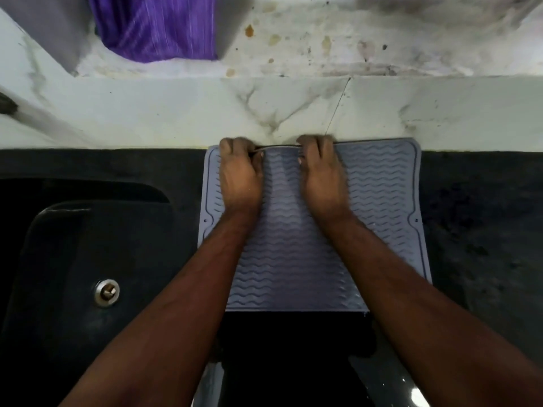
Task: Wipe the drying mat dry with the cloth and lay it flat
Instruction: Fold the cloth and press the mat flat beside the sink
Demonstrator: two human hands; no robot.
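Note:
A grey silicone drying mat [379,186] with wavy ridges lies on the dark countertop, its far edge against the marble backsplash. My left hand [239,168] and my right hand [318,168] both pinch that far edge near its middle, and the strip between them is lifted slightly off the counter. The mat's near edge reaches the counter's front. A purple striped cloth [155,27] hangs at the top left, away from both hands.
A dark sink [73,259] with a metal drain [106,292] lies left of the mat. A stained marble ledge [323,39] runs behind the counter. Dark countertop [476,215] extends to the right of the mat.

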